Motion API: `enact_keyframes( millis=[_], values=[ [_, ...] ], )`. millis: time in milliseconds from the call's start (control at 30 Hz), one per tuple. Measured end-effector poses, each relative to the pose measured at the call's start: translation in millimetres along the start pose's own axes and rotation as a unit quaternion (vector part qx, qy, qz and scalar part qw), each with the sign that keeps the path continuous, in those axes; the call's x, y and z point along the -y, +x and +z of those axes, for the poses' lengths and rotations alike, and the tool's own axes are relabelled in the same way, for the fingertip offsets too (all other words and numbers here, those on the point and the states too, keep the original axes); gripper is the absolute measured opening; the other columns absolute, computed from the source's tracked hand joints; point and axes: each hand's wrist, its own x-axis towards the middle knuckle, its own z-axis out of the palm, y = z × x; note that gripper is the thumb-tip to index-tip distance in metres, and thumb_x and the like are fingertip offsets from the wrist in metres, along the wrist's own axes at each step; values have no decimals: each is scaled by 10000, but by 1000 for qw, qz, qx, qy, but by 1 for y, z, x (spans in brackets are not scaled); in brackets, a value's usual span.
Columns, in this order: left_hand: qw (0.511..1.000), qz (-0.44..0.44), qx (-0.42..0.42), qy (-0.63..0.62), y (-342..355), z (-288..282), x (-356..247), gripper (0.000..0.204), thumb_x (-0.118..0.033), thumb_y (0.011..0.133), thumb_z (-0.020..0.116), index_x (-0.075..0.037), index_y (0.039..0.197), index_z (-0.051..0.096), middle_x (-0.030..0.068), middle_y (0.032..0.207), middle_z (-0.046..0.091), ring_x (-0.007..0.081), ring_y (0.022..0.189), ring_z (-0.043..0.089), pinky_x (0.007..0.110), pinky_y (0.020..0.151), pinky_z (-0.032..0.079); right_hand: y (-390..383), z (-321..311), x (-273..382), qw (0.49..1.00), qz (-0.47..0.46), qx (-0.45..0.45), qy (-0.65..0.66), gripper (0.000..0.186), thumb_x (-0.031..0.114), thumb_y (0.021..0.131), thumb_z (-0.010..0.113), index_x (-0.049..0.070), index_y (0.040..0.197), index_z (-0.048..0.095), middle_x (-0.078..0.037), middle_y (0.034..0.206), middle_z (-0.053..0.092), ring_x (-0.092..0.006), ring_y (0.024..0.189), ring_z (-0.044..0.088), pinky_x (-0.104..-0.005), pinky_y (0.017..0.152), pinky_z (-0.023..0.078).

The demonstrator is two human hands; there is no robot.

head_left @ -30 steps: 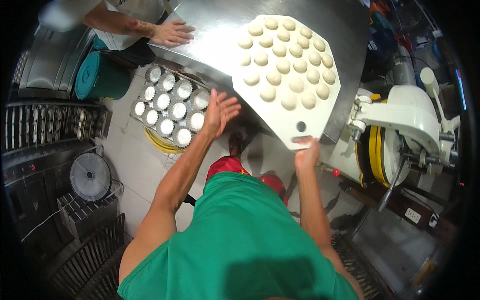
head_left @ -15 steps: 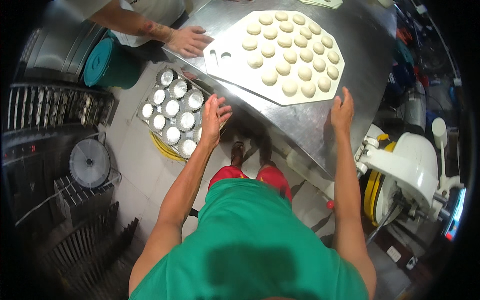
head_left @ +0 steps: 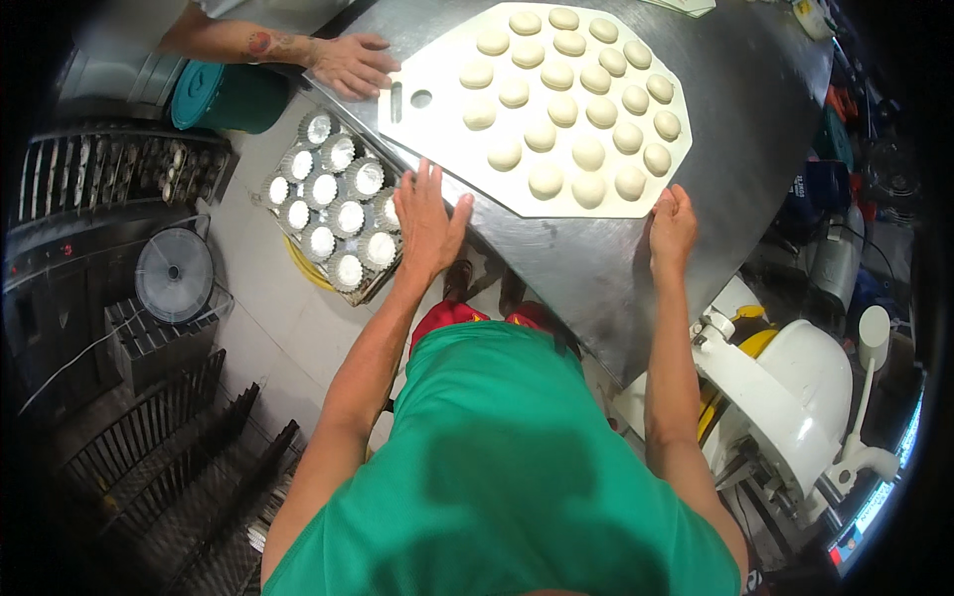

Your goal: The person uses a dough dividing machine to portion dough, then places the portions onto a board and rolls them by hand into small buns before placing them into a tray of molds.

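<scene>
A white, many-sided board point(head_left: 437, 129) with a slot and a round hole at its left end lies on the steel table. It bears several round, pale dough balls point(head_left: 561, 109) in rows. My right hand point(head_left: 673, 233) has curled fingers closed at the board's near right corner. My left hand point(head_left: 429, 223) is open, fingers stretched out and thumb apart, at the table's front edge just beside the board's left near side. Another person's hand point(head_left: 353, 66) rests on the table corner, fingertips by the board's slotted end.
The steel table point(head_left: 586, 268) runs to the back right. Low on my left stands a tray of fluted metal molds point(head_left: 320, 190). A teal bin point(head_left: 229, 97) and a fan point(head_left: 175, 273) are farther left. A white machine point(head_left: 785, 387) stands close on my right.
My right hand has gone from open near the board to curled at its corner. My left hand has moved up to the table edge. I have come closer to the table.
</scene>
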Motion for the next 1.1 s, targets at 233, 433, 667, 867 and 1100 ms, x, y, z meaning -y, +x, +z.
enact_keyframes(
  millis=[233, 433, 667, 867, 1100],
  values=[
    [998, -25, -56, 22, 28, 4, 6, 683, -388, 975, 596, 31, 1485, 420, 247, 1588, 358, 493, 1458, 271, 635, 1201, 155, -8, 8, 4, 991, 17, 42, 124, 447, 48, 1001, 482, -102, 1422, 480, -210, 1319, 647, -237, 1144, 673, -329, 968, 545],
    [994, -23, -93, 54, 22, 17, 1, 675, -354, 963, 615, 41, 1476, 423, 266, 1571, 374, 497, 1451, 280, 608, 1197, 183, -31, 44, 19, 973, -5, 158, 168, 467, 80, 1018, 494, -76, 1457, 461, -207, 1322, 650, -230, 1089, 693, -328, 957, 547],
    [997, 29, -64, 29, -3, 15, -32, 676, -272, 929, 666, 56, 1465, 417, 268, 1566, 373, 481, 1450, 307, 584, 1199, 210, -31, 59, 46, 967, -54, 223, 108, 424, 116, 1025, 537, -35, 1421, 530, -205, 1292, 676, -223, 1115, 689, -333, 975, 541],
    [993, 96, -67, -24, 2, 11, -46, 676, -197, 881, 725, 37, 1446, 438, 258, 1544, 399, 473, 1414, 361, 556, 1185, 268, -39, 65, 41, 968, -165, 186, 45, 397, 68, 964, 617, -22, 1349, 581, -196, 1254, 677, -281, 1111, 685, -369, 974, 550],
    [970, 213, -64, -94, 97, -5, -55, 614, -90, 781, 790, 0, 1319, 508, 216, 1272, 569, 406, 1207, 533, 466, 1021, 460, -23, 114, 90, 877, -446, 160, -77, 463, 7, 817, 694, 12, 1269, 595, -207, 1224, 641, -403, 1215, 564, -454, 1029, 476]
  ],
)
